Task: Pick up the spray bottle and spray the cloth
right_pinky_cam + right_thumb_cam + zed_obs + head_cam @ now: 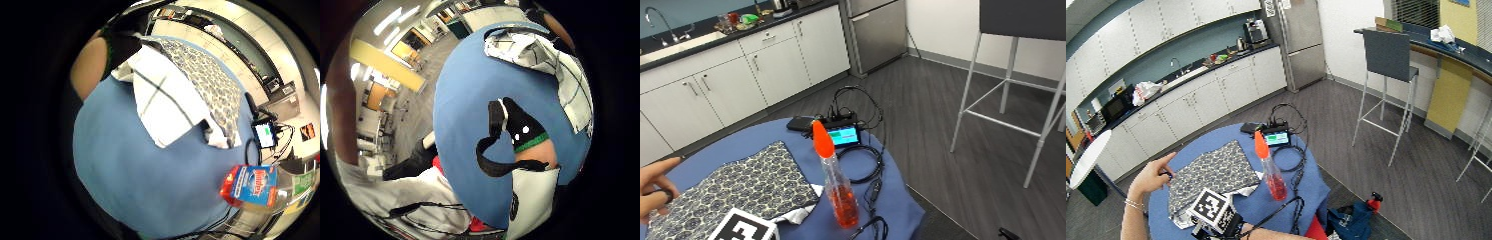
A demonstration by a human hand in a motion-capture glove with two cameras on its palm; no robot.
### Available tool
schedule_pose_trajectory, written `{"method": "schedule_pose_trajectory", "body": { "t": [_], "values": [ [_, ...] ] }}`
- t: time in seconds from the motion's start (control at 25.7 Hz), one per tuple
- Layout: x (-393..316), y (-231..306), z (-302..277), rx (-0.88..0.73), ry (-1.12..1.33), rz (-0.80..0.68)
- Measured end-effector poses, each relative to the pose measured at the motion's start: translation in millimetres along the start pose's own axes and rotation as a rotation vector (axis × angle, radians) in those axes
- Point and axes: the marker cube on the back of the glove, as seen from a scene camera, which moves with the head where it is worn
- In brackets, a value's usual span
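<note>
Spray bottle (838, 185) stands apart from hands.

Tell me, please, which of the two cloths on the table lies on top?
The patterned blue-and-white cloth lies on top; the white cloth with dark check lines sticks out from beneath it.

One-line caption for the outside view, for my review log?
Spray bottle stands upright on the blue table beside the patterned cloth, not yet picked up.
</note>
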Motion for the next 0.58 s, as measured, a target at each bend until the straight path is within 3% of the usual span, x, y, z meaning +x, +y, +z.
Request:
{"method": "schedule_pose_trajectory", "body": {
  "t": [0.58],
  "values": [
    [-2.7, 3.0, 5.6, -0.021, 0.002, -0.01]
  ]
}}
